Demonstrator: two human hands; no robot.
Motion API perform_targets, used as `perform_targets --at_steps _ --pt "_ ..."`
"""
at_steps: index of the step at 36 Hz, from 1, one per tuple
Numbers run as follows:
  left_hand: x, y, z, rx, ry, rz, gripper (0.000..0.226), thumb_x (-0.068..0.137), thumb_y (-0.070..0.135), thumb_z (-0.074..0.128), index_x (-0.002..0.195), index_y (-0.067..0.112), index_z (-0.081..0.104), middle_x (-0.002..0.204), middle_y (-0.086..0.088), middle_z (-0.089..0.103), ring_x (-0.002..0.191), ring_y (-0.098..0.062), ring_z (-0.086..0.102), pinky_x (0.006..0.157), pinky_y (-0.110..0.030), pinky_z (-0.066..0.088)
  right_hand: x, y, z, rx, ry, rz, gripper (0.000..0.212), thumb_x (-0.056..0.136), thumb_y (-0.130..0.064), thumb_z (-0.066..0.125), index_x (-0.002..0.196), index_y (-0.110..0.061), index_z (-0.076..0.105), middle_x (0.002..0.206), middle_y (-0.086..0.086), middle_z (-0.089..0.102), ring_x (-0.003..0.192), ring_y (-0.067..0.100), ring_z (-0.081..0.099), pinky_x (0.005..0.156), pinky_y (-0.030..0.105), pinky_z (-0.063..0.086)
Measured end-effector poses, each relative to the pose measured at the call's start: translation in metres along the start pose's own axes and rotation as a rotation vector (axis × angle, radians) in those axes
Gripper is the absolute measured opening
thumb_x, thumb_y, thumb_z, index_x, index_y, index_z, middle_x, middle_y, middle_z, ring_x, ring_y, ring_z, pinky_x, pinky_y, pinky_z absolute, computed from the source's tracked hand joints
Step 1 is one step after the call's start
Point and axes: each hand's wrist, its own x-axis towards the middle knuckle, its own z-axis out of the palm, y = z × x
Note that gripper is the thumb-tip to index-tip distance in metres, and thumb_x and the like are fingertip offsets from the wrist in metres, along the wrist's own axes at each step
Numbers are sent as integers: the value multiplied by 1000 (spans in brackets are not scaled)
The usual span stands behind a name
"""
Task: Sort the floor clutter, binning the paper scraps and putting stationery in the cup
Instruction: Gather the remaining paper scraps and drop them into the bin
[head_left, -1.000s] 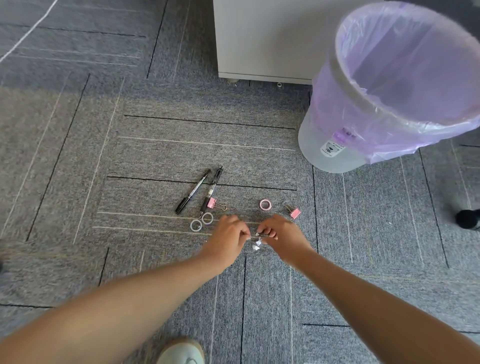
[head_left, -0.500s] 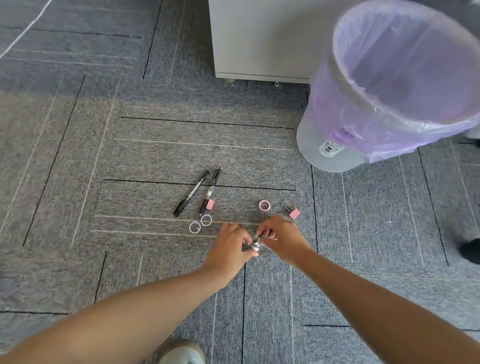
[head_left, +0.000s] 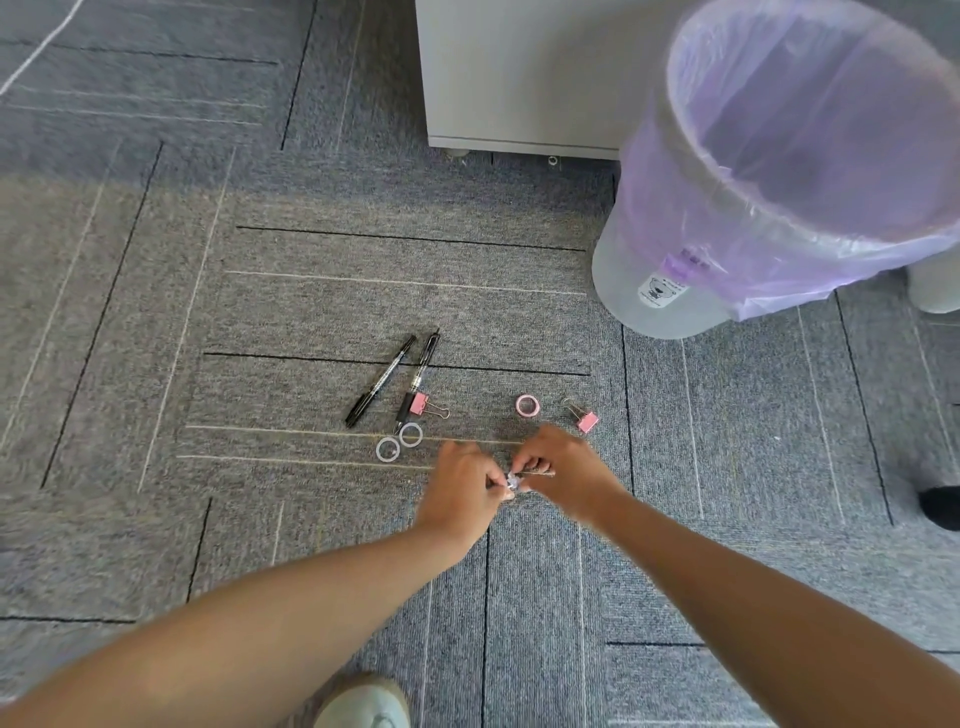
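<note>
head view: left hand (head_left: 462, 486) and right hand (head_left: 558, 467) both pinch a small crumpled scrap (head_left: 511, 482) just above the carpet. risk: it slips out en route to the bin (head_left: 727, 234).

Grey carpet (head_left: 311, 312) with thin black and white lines. Beside it, translucent white bin (head_left: 654, 301), lilac liner (head_left: 779, 156). Near bin: pink binder clips (head_left: 587, 421), pink tape ring (head_left: 527, 405), black pens (head_left: 382, 381).
</note>
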Motion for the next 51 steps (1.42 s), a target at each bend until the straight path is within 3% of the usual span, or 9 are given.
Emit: perform_targets --at_steps 4,11,22,28,35,42,45,47,51 --pt "1 -10 -7 -3 -58 44 10 86 29 63 82 21 67 90 13 58 100 -3 47 98 -23 37 0 -3 2 -21 -10 29 17 82 -21 71 89 -33 61 94 -18 55 91 -1 55 94 26 47" --pt "4 -28 -28 -80 -76 42 3 84 21 68 87 21 67 94 14 63 101 -6 53 101 -23 33 0 -7 4 -84 -9 5 14 85 -22 68 97 -27 62 99 -14 55 94 5 56 96 27 47" --pt "4 -35 -30 -93 -59 10 4 83 23 69 86 23 66 95 12 65 102 -7 54 104 -25 34 1 -14 -3 -226 -88 -186 16 91 -18 62 106 -25 61 111 -13 52 99 7 57 94 22 47" --pt "3 -36 -30 -71 -75 25 5 83 24 69 84 25 65 95 15 63 106 -7 54 109 -29 33 1 -13 2 -429 -108 -305 16 91 -9 60 100 -22 61 96 -8 54 81 9 62 71 20 55" --pt "-1 -36 -30 -39 -118 23 3 81 28 68 84 27 67 89 23 58 101 -3 52 108 -36 37 -6 -25 6 -497 -120 -259 27 89 6 56 110 -10 57 97 0 56 76 16 53 71 16 41" --pt "-1 -34 -34 -108 -117 -12 7 81 21 70 80 25 65 82 20 58 88 -3 57 96 -34 48 -11 -33 10 -328 -106 -22 24 93 5 43 99 -15 54 88 -4 55 76 12 59 67 20 52" --pt "0 -29 -44 -200 -107 -68 13 83 13 69 80 24 64 80 14 62 78 -7 61 81 -22 52 -15 -33 4 -105 1 94 21 98 -7 40 90 -21 52 85 -3 60 63 8 59 50 14 47" --pt "7 -17 -61 -271 -61 -83 15 84 11 69 79 24 63 77 9 64 70 -14 61 65 -17 51 -23 -38 -17 -1 147 78 18 97 -6 45 91 -21 53 88 -7 58 70 9 59 57 13 49" --pt "39 43 -117 -387 122 72 3 84 21 69 84 18 66 73 5 65 67 -21 62 61 -31 55 -44 -69 -100 54 649 -174 13 90 2 57 91 -11 61 88 -3 60 71 6 58 67 11 49"
